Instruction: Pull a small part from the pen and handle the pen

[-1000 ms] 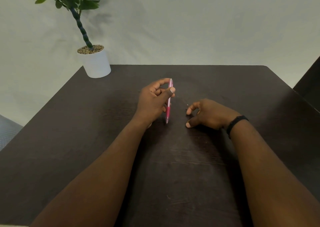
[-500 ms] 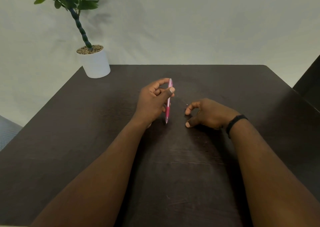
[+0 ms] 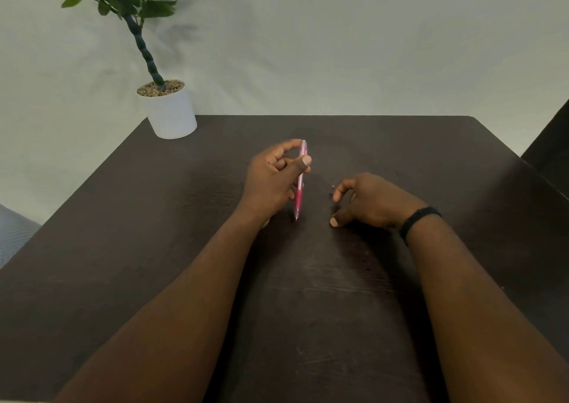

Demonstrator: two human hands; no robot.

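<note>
Currently the left hand (image 3: pixel 271 184) pinches the slim pink plastic pen (image 3: pixel 300 181) upright, tip touching the dark wooden table (image 3: pixel 431 156) for support; right of the pen, the right hand (image 3: pixel 369 201) rests loosely curled, its grip empty.

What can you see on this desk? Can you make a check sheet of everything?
Surface: dark brown wooden table, faint scratches.
Job's things: slim pink plastic pen, upright, tip down near the tabletop.
Clutter: tiny speck near the right fingers; too small to identify.
Hands: left hand pinches the pen; right hand holds nothing, fingers loosely curled, thumb on the table, black wristband.
Cables: nothing seen.
Surroundings: green leafy plant in a white round pot at the far left corner; pale wall.
</note>
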